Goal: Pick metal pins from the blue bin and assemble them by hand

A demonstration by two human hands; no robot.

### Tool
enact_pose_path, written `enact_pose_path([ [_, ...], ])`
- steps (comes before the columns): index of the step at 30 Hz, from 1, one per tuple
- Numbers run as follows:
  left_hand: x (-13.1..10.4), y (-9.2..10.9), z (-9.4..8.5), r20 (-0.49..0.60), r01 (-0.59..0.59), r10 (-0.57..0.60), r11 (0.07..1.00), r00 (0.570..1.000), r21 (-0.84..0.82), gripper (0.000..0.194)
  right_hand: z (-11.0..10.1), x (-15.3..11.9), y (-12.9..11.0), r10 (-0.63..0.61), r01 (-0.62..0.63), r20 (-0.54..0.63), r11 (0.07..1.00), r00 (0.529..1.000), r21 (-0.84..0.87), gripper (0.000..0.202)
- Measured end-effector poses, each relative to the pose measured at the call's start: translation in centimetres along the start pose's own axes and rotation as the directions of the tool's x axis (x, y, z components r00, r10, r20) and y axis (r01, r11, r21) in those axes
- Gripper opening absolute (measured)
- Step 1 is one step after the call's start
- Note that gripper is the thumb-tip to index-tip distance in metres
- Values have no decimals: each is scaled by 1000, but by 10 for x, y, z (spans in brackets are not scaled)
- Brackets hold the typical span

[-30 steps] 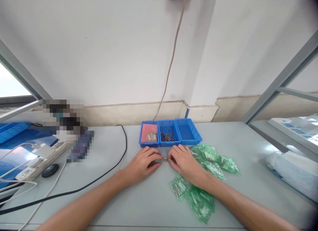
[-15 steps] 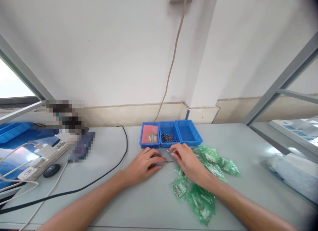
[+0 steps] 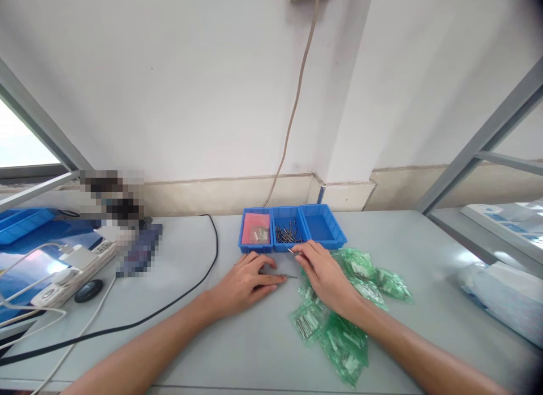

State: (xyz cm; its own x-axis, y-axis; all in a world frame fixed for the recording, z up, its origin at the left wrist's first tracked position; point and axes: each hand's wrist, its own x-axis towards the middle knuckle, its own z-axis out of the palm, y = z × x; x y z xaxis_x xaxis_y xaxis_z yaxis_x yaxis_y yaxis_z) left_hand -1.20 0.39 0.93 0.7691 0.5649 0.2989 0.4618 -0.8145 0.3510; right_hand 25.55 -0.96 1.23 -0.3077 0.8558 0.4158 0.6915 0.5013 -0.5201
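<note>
My left hand [image 3: 252,280] rests low over the table, its fingers closed around a thin metal rod [image 3: 292,277] whose narrow end sticks out to the right. Between the thumb and fingers of my right hand [image 3: 319,266] is a small metal pin [image 3: 291,250], its tip pointing left. That hand hovers just in front of the middle blue bin [image 3: 280,248], where several dark metal pins [image 3: 287,234] lie loose. Green plastic bags [image 3: 343,350] of metal parts lie beneath and beside my right forearm.
The left blue bin [image 3: 257,249] holds a pink sheet and a small bag of parts. A third blue bin [image 3: 324,225] stands at the right. A black cable [image 3: 169,301], power strip [image 3: 55,290] and mouse [image 3: 88,291] occupy the left side. A white-blue package [image 3: 504,299] lies far right.
My right hand has shifted slightly, and the pin in it now sits higher, nearer the bins. The left hand's fingers have closed further over the rod.
</note>
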Motion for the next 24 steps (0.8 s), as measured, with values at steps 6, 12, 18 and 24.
enact_pose_path([
  [6, 2, 1, -1, 7, -9, 9, 1000, 1000, -9, 31, -1, -1, -2, 15, -15, 9, 1000, 1000, -11, 23],
  [12, 2, 1, -1, 31, -24, 25, 1000, 999, -20, 33, -1, -1, 0, 17, -17, 2, 1000, 1000, -15, 23],
  [18, 1, -1, -1, 51, -55, 56, 998, 997, -18, 39, 0, -1, 1, 13, -13, -18, 1000, 1000, -3, 22],
  [24, 1, -2, 2, 50, -85, 84, 996, 995, 19, 45, 0, -1, 2, 21, -21, -13, 1000, 1000, -11, 22],
])
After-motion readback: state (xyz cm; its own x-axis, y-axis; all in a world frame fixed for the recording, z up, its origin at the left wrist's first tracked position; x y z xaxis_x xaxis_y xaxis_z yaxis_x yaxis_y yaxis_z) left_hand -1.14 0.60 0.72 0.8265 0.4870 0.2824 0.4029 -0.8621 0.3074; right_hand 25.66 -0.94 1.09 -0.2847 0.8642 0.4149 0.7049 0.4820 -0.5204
